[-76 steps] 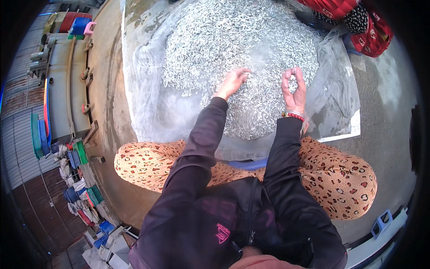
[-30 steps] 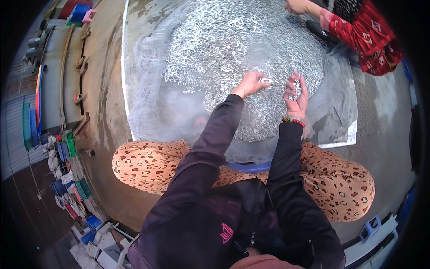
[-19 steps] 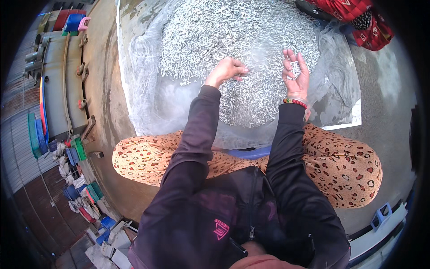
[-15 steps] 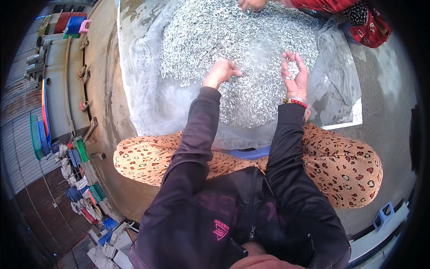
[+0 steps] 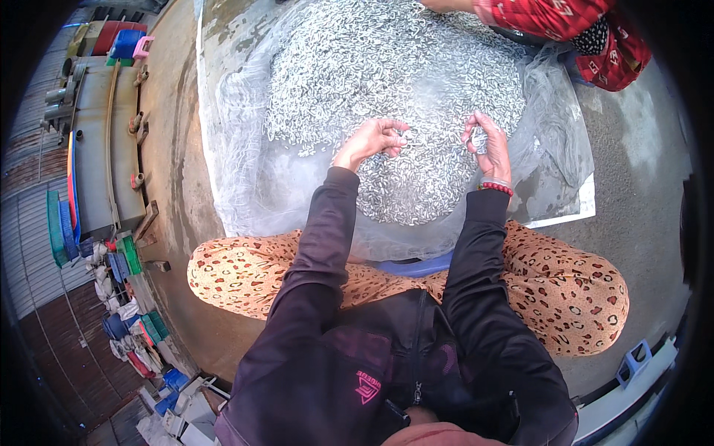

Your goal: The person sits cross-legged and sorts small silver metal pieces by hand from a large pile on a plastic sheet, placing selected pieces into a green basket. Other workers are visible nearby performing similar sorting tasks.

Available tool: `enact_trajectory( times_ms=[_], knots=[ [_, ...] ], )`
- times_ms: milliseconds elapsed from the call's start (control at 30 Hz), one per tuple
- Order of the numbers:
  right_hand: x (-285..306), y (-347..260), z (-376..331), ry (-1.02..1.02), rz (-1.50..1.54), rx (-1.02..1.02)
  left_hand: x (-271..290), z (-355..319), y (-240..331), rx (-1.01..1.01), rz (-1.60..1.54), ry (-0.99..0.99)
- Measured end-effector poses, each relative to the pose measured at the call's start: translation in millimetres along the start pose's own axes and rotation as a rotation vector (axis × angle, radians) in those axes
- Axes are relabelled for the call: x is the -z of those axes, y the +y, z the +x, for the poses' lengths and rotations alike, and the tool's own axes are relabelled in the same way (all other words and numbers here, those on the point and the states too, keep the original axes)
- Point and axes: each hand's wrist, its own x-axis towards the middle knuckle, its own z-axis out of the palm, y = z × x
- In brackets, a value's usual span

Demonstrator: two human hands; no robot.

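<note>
A wide heap of small silvery fish (image 5: 416, 178) lies on a pale mesh net (image 5: 249, 160) in front of me. Above the heap's left-middle part is my left hand (image 5: 372, 141), its fingers bent and drawn together; whatever they pinch is too small to make out. On the right side my right hand (image 5: 491, 152) is turned partly palm up, with curled fingers around a few of the small fish. The two hands are apart, a short way from each other, over the near half of the heap.
A white sheet (image 5: 561, 215) lies under the net. At the far right a co-worker's red patterned sleeve (image 5: 550, 16) reaches over the heap. Between my patterned legs shows a blue edge (image 5: 416, 266). Crates and a long metal tank (image 5: 108, 156) stand at left.
My left hand has shifted slightly nearer, and its fingers are drawn in. My right hand has moved nearer, its fingers curling more. The co-worker's hand has moved right, toward the picture's top edge.
</note>
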Motion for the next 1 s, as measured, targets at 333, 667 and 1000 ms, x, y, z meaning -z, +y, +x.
enact_trajectory(
  times_ms=[333, 667, 1000],
  knots=[
    [-7.8, 8.2, 0.3, -0.066, 0.056, 0.029, -1.3, -6.5, -7.4, -0.078, -0.607, 0.066],
    [38.4, 36.4, 15.3, 0.159, -0.244, -0.103, -25.2, 26.3, -61.3, -0.032, 0.785, 0.363],
    [35.3, 99.1, 50.4, 0.375, -1.347, -0.095, -7.3, -18.5, 4.7, -0.260, -0.848, -0.048]
  ],
)
